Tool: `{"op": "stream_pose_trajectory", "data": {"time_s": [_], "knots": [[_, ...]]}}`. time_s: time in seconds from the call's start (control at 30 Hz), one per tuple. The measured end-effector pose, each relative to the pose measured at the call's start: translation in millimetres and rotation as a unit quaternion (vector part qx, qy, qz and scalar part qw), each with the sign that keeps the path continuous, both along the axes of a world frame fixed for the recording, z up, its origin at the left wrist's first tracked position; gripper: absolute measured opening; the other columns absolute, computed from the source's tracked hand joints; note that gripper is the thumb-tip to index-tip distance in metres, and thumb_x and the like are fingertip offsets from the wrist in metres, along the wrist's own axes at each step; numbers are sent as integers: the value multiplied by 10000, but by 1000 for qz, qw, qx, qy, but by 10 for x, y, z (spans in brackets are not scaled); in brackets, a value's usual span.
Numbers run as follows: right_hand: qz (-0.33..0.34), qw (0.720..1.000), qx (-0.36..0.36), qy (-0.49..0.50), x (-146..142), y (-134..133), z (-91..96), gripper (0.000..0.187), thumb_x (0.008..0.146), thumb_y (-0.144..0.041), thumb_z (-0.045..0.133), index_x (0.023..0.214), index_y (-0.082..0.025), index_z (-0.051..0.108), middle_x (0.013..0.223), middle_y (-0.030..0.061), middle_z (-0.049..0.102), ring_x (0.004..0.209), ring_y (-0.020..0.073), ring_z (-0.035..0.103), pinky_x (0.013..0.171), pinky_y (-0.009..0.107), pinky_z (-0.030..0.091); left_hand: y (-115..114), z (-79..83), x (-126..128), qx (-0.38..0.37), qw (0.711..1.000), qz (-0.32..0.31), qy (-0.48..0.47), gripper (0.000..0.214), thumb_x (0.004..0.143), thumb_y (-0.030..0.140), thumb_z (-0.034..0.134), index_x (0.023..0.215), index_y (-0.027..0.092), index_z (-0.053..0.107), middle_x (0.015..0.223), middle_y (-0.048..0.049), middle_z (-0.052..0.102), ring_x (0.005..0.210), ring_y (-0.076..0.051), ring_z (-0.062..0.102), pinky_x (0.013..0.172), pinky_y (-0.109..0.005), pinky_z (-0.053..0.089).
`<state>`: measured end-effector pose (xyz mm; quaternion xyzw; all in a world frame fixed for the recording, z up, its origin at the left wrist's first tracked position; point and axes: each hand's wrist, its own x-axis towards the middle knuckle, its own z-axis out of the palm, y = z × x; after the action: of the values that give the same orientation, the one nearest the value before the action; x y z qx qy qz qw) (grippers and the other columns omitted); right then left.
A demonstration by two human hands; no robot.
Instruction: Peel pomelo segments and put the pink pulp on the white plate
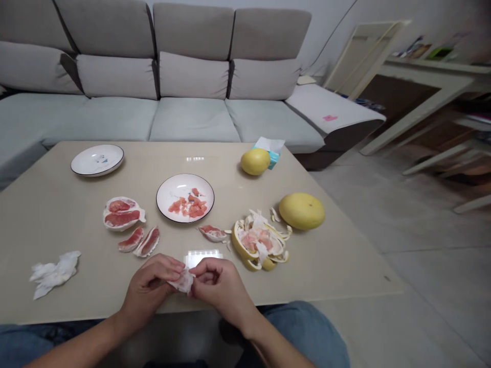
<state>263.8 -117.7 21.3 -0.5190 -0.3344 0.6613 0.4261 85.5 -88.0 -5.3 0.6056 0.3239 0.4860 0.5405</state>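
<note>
My left hand (pixel 151 289) and my right hand (pixel 219 289) meet above the near edge of the beige table (pixel 88 199), both pinching a small white piece (pixel 183 282) of pomelo pith or tissue; I cannot tell which. Just beyond my hands lies a clear flat plastic lid (pixel 203 258). Peeled pomelo segments (pixel 123 213) lie on the table to the left. A white plate (pixel 185 198) holds pink pomelo flesh. A heap of yellow peel (pixel 259 240) lies to the right, beside a whole pomelo (pixel 301 211).
A smaller pomelo (pixel 255 161) stands by a tissue packet (pixel 273 152) at the table's far side. A white plate (pixel 97 160) sits far left, and crumpled tissue (pixel 53 273) lies near left. A grey sofa (pixel 192 117) stands behind the table, with a tiled floor (pixel 383 240) to the right.
</note>
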Motion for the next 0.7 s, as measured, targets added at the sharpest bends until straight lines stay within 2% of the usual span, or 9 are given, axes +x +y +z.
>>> {"op": "stream_pose_trajectory", "data": {"time_s": [0.07, 0.13, 0.23, 0.3, 0.5, 0.6, 0.7], "knots": [[-17, 999, 13, -37, -27, -7, 7, 145, 591, -231, 735, 662, -168, 626, 532, -32, 645, 503, 108, 609, 489, 193, 429, -8, -5, 20, -50, 998, 1, -25, 141, 684, 109, 795, 724, 237, 752, 817, -54, 716, 862, -224, 667, 788, -336, 522], [-25, 997, 20, -68, -38, -10, 25, 127, 596, -228, 715, 637, -167, 611, 509, -40, 611, 469, 86, 554, 444, 175, 370, -25, 2, 55, -136, 988, -8, -73, 123, 656, 163, 829, 686, 208, 719, 785, -32, 693, 798, -184, 651, 745, -284, 509], [-25, 996, 15, -82, -33, -13, 56, 137, 586, -220, 707, 629, -165, 589, 469, -66, 551, 414, 56, 477, 414, 161, 309, -64, 25, 113, -314, 936, -37, -152, 205, 640, 233, 851, 707, 181, 664, 717, 9, 641, 685, -117, 600, 662, -211, 473], [-19, 996, 14, -81, -25, -14, 67, 139, 581, -213, 698, 639, -166, 581, 460, -74, 539, 405, 54, 472, 415, 160, 308, -88, 41, 137, -397, 896, -54, -192, 240, 640, 243, 855, 747, 174, 651, 703, 18, 626, 664, -97, 584, 660, -195, 470], [-12, 996, 32, -80, 69, 37, 58, 92, 621, -212, 651, 658, -176, 576, 459, -65, 554, 393, 70, 496, 413, 169, 317, -87, 56, 99, -476, 836, -69, -263, 353, 644, 238, 855, 938, 224, 660, 855, 20, 662, 794, -113, 643, 829, -258, 522], [-65, 990, 84, -95, 179, 103, 64, 86, 642, -206, 627, 691, -190, 557, 468, -76, 525, 411, 81, 495, 429, 182, 343, -59, 61, 55, -512, 815, -70, -264, 386, 652, 239, 850, 986, 234, 656, 877, 6, 683, 821, -125, 670, 829, -262, 535], [-123, 972, 152, -131, 315, 159, 74, 88, 709, -224, 566, 794, -205, 581, 550, -64, 538, 446, 100, 500, 460, 213, 397, -38, 73, 37, -529, 802, -81, -264, 333, 679, 236, 834, 960, 212, 658, 878, -15, 694, 807, -130, 683, 795, -253, 545]]}}
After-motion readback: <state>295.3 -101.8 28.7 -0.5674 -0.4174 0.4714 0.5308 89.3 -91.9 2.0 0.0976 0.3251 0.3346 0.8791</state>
